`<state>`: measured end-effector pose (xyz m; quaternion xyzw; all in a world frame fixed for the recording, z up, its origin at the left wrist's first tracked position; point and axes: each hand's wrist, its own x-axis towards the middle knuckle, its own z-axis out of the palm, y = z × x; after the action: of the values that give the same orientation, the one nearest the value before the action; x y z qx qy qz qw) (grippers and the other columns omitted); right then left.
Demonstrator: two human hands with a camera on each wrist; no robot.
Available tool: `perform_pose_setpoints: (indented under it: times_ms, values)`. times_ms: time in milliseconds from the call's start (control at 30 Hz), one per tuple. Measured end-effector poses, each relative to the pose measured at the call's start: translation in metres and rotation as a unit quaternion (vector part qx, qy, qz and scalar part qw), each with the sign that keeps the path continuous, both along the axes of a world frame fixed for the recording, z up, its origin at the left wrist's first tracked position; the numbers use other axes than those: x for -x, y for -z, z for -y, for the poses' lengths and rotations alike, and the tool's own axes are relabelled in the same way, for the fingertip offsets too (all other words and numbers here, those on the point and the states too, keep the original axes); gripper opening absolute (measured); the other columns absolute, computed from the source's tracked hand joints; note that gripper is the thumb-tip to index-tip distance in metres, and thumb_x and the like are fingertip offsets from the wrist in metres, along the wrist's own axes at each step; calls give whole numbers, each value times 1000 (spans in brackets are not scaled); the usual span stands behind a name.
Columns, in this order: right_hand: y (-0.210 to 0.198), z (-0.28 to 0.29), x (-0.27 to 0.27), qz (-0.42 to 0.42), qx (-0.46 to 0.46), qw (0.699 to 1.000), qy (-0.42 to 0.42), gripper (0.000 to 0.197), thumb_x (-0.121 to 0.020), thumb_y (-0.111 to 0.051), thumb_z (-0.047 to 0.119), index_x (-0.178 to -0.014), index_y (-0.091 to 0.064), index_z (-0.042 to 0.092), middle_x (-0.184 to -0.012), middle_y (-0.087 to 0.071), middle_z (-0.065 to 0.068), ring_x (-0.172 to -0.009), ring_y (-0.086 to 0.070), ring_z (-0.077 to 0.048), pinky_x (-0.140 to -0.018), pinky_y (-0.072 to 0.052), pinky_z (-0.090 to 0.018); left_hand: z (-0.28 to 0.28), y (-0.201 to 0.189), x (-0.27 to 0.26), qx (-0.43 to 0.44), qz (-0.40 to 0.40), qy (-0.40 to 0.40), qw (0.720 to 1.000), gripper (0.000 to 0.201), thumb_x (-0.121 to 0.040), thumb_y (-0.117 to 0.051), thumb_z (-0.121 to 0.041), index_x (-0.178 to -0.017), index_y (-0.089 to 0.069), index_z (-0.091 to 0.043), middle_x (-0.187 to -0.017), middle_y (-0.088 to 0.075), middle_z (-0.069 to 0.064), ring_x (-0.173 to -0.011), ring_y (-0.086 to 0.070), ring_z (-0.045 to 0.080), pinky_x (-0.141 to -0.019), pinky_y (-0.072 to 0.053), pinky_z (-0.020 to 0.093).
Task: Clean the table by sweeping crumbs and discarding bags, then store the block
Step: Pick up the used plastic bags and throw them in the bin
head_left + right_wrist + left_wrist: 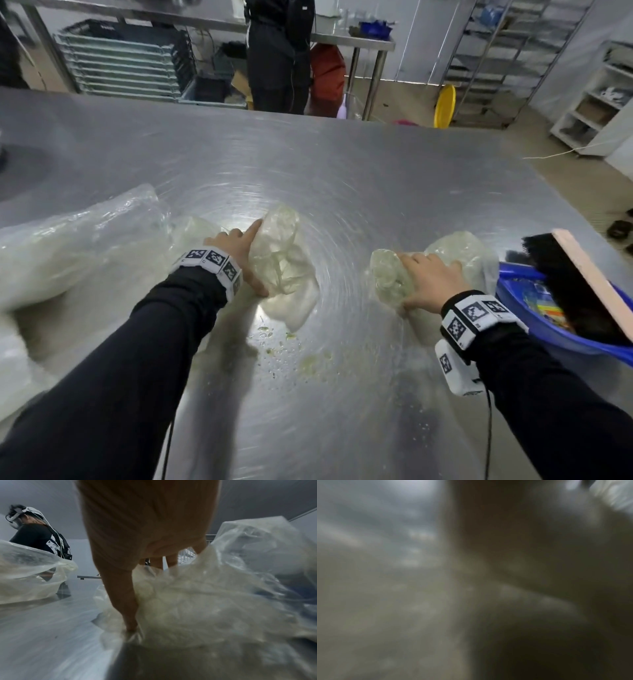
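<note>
On the steel table, my left hand holds a crumpled clear plastic bag between its outstretched forefinger and thumb. My right hand grips a second crumpled clear bag, fingers curled over its bunched top. In the right wrist view the thumb presses down into this bag, and the other bag shows at left. Pale greenish crumbs lie scattered between my arms. The left wrist view is a dark blur.
A large clear bag sprawls over the table's left side. At the right edge a blue dustpan holds a wood-backed black brush. A person in black stands beyond the far edge, near a yellow basin.
</note>
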<state>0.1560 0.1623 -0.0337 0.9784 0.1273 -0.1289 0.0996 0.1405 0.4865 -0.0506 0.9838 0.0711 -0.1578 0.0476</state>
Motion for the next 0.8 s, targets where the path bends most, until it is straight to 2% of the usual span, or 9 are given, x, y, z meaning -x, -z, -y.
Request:
perform_pose_setpoints:
  times_ms: [100,200,300,400,533,667,800]
  values:
    - [0,1,7,31,-19,999,2,77,-81,-63,41,-146,-22,32,-142,-42,3,-128,-39,-22,-102,-32,-52,3,-2,5,14,19,19,1000,112,-48,-78,-65,-141,-23,-38,-115,-57,0,-110,-56,25,-96,-42,44]
    - [-5,0,16,74,-74,994,17,68,-84,-59,40,-144,-28,33,-138,-46,2,-126,-42,-21,-103,-33,-49,11,-11,15,29,42,32,998,97,-53,-76,-64,-136,-34,-35,-110,-60,-2,-108,-56,23,-95,-41,42]
    - [-15,1,29,119,-177,976,45,65,-83,-61,36,-143,-35,25,-131,-51,-3,-121,-44,-24,-100,-37,-47,21,-33,26,44,70,48,995,95,-54,-74,-67,-135,-35,-36,-110,-59,-1,-107,-56,23,-92,-42,40]
    - [-27,4,48,163,-284,942,77,64,-83,-64,35,-139,-43,15,-123,-55,-9,-117,-48,-28,-99,-39,-48,31,-63,37,25,113,80,990,99,-59,-71,-67,-142,-28,-36,-120,-55,0,-112,-53,24,-91,-42,39]
    - [-48,8,84,208,-390,891,101,58,-80,-72,33,-128,-53,7,-110,-61,-14,-105,-54,-29,-92,-38,-36,50,-99,59,-8,170,124,978,96,-65,-72,-60,-145,-26,-31,-126,-54,1,-115,-51,24,-94,-39,41]
    - [-62,25,127,229,-468,845,119,64,-76,-75,38,-128,-53,6,-111,-63,-14,-103,-57,-29,-92,-45,-42,75,-121,87,-22,196,167,966,95,-65,-73,-58,-144,-29,-29,-125,-55,1,-114,-52,23,-93,-39,40]
    - [-71,50,176,242,-516,809,141,62,-73,-78,34,-125,-56,8,-113,-64,-12,-105,-58,-26,-91,-43,-30,102,-135,120,-30,197,205,958,97,-62,-71,-64,-144,-30,-30,-125,-55,-1,-114,-52,22,-91,-39,38]
